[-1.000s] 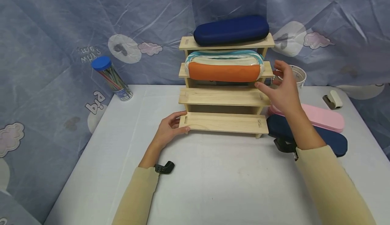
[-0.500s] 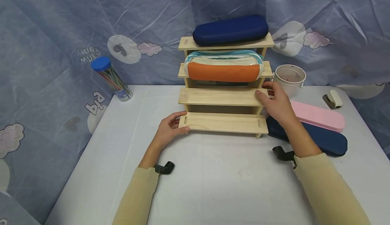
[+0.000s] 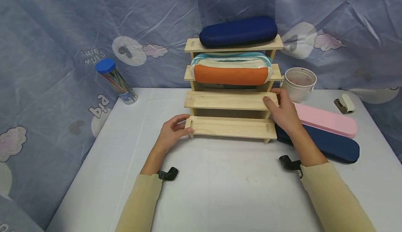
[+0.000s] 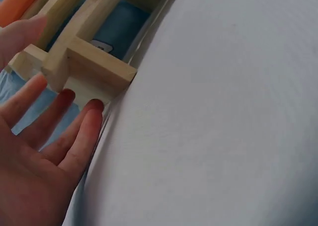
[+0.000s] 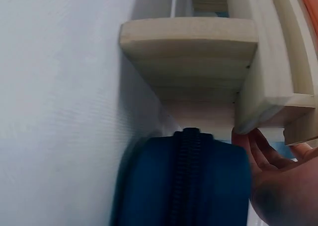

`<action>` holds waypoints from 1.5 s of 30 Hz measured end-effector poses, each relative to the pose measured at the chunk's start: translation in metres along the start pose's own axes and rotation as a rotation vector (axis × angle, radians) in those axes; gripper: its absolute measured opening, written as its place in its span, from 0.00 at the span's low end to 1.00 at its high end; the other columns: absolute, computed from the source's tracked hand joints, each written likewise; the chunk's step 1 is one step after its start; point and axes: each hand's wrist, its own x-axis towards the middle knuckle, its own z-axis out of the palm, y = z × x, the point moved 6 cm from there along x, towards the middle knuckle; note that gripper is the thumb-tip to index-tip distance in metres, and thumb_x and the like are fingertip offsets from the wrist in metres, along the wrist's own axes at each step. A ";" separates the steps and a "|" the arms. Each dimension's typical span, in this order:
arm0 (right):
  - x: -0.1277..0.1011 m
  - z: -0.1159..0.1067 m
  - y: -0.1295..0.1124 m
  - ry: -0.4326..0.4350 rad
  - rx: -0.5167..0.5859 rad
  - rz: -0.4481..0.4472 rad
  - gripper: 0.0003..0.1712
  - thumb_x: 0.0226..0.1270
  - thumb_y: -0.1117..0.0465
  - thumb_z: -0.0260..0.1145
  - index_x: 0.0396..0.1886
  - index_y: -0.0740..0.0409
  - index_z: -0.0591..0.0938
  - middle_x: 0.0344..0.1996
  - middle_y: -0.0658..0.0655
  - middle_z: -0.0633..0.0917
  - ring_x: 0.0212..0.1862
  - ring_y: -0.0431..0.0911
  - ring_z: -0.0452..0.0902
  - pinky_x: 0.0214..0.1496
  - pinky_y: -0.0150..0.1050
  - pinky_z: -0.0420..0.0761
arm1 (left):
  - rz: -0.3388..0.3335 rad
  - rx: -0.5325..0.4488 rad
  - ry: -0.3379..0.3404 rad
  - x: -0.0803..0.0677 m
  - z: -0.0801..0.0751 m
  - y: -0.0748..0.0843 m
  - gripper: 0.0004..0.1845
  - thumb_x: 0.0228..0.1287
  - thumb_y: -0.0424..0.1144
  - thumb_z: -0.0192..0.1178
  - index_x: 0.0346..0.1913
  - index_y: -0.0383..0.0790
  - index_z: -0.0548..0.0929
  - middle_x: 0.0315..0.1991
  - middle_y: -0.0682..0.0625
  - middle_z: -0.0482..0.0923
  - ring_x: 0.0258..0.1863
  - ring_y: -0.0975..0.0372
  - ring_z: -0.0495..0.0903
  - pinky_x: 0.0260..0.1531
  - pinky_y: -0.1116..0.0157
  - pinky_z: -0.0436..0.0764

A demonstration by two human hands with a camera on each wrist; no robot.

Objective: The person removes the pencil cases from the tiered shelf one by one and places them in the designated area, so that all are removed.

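Note:
A stepped wooden rack (image 3: pixel 232 100) stands at the back of the table. My left hand (image 3: pixel 169 132) is at the left end of its lowest board, fingers rather straight in the left wrist view, fingertips (image 4: pixel 94 106) right at the wood. My right hand (image 3: pixel 284 111) holds the right end of the board above, thumb on top and fingers round the end. On the top board lies a dark blue hard pencil case (image 3: pixel 238 32). Below it, an orange, white and teal pencil pouch (image 3: pixel 230 75) lies on the second board. The two lower boards carry nothing.
Right of the rack lie a navy zipped case (image 3: pixel 333 144) and a pink case (image 3: pixel 326 120), close to my right forearm. A white bucket (image 3: pixel 298 85) and a small white-and-dark object (image 3: pixel 344 104) stand behind. A blue-lidded clear tube (image 3: pixel 116 82) stands at the back left.
My right hand has come down from beside the orange pouch to the right end of the third board. My left hand has slid slightly left at the lowest board. The cases have not moved.

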 end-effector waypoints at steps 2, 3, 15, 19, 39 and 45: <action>0.000 0.000 0.001 -0.004 -0.002 0.006 0.40 0.69 0.36 0.53 0.68 0.58 0.60 0.62 0.66 0.69 0.62 0.59 0.64 0.60 0.60 0.63 | 0.011 -0.014 0.015 -0.002 -0.004 0.008 0.28 0.58 0.37 0.70 0.62 0.40 0.76 0.61 0.45 0.73 0.56 0.49 0.76 0.47 0.62 0.79; 0.000 0.000 0.001 -0.004 0.000 0.007 0.40 0.69 0.36 0.53 0.68 0.58 0.60 0.63 0.66 0.69 0.62 0.59 0.64 0.60 0.60 0.63 | 0.020 -0.012 0.026 -0.003 -0.006 0.014 0.28 0.59 0.36 0.69 0.62 0.38 0.75 0.61 0.43 0.73 0.56 0.48 0.76 0.46 0.62 0.79; 0.000 0.002 0.003 -0.001 -0.032 0.015 0.42 0.68 0.33 0.51 0.69 0.56 0.59 0.64 0.66 0.69 0.61 0.60 0.67 0.59 0.59 0.65 | 0.313 0.064 0.356 0.014 -0.026 0.115 0.24 0.59 0.33 0.67 0.57 0.27 0.75 0.54 0.38 0.75 0.53 0.43 0.74 0.52 0.58 0.75; -0.001 0.000 0.001 0.011 -0.045 0.010 0.41 0.68 0.34 0.51 0.69 0.56 0.59 0.64 0.66 0.70 0.60 0.60 0.68 0.59 0.59 0.66 | 0.350 0.079 0.317 0.031 -0.020 0.142 0.27 0.57 0.33 0.68 0.59 0.28 0.73 0.56 0.42 0.75 0.56 0.45 0.72 0.53 0.59 0.74; -0.001 -0.002 0.003 0.009 -0.070 -0.006 0.42 0.66 0.33 0.54 0.68 0.55 0.61 0.54 0.66 0.75 0.52 0.58 0.72 0.50 0.57 0.71 | 0.195 0.179 0.143 0.117 0.012 0.146 0.42 0.43 0.47 0.78 0.65 0.54 0.72 0.66 0.55 0.58 0.60 0.64 0.66 0.55 0.59 0.71; 0.000 -0.003 0.004 0.017 -0.067 -0.014 0.41 0.66 0.33 0.55 0.68 0.55 0.62 0.54 0.66 0.75 0.52 0.58 0.72 0.50 0.56 0.71 | 0.235 0.110 0.122 0.119 0.015 0.144 0.42 0.43 0.41 0.79 0.64 0.49 0.70 0.60 0.51 0.64 0.55 0.61 0.70 0.50 0.62 0.75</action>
